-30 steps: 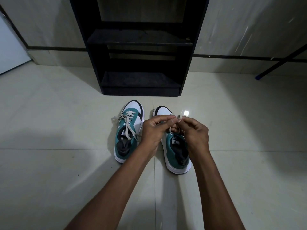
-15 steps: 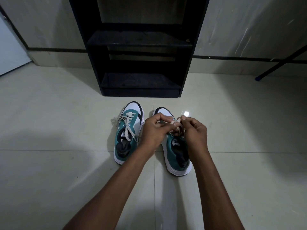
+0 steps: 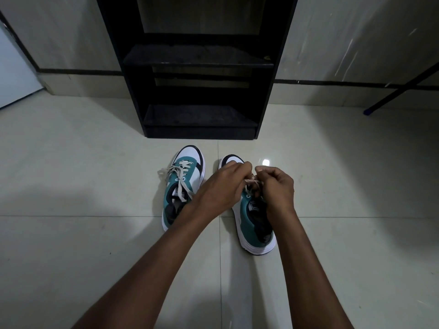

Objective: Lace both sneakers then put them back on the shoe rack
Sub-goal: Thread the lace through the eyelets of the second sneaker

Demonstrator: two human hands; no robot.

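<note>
Both sneakers sit on the tiled floor [image 3: 71,233] just in front of the black shoe rack [image 3: 199,67], toes pointing at it, side by side with a narrow strip of tile between them. The left sneaker [image 3: 183,186] is nearer the rack's bottom edge and has its cream lace threaded, with loose loops spilling off its outer side onto the tile. The right sneaker [image 3: 254,224] sits a bit further back, heel toward the person. Both hands are over its front half: the left hand [image 3: 223,186] and the right hand [image 3: 276,188] are each pinched shut on the lace [image 3: 250,184], fingertips close together above the eyelets, so the toe is mostly covered. Can't make out how many eyelets are done under there. Rack shelves look bare, and both the lower and middle ones are open at the front. Plenty of open floor left and right of the shoes. A dark pole [image 3: 401,89] with a blue tip leans in at far right, well apart from everything.
</note>
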